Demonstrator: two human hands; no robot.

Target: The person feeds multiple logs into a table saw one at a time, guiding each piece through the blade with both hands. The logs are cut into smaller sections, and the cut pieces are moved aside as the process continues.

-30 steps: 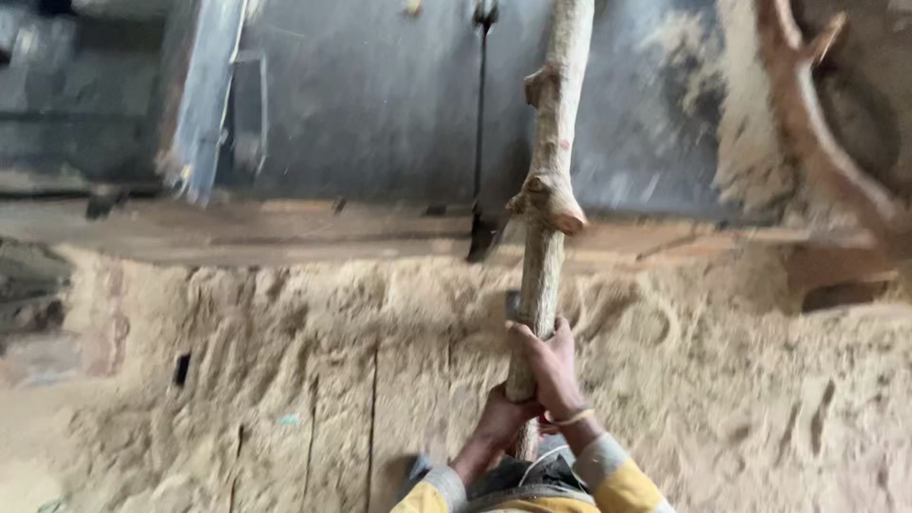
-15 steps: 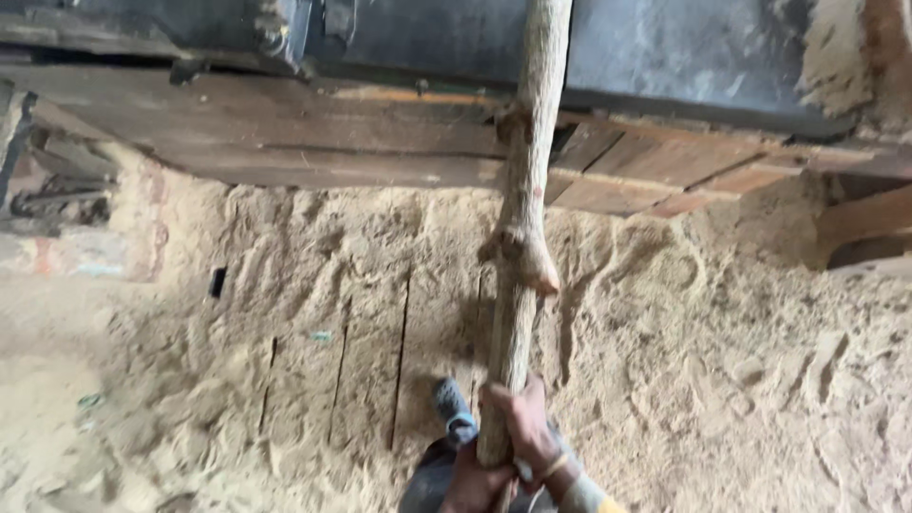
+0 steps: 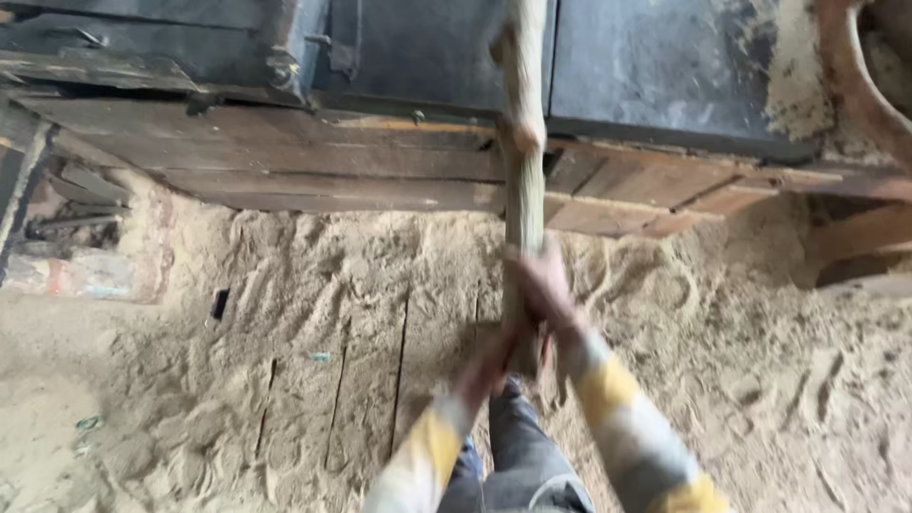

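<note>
Both of your hands grip a rough wooden pole [image 3: 523,142] that runs from the centre toward twelve o'clock. Your right hand [image 3: 543,285] wraps it higher; your left hand [image 3: 489,366] closes around it just below. Sawdust-covered floorboards [image 3: 285,380] lie beneath; a dark metal machine [image 3: 665,66] stands at twelve.

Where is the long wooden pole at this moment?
The wooden pole stands near the centre of the head view, gripped low by the right hand and left hand, above the sawdust-covered floor.

No packages, labels, signs or screens.
</note>
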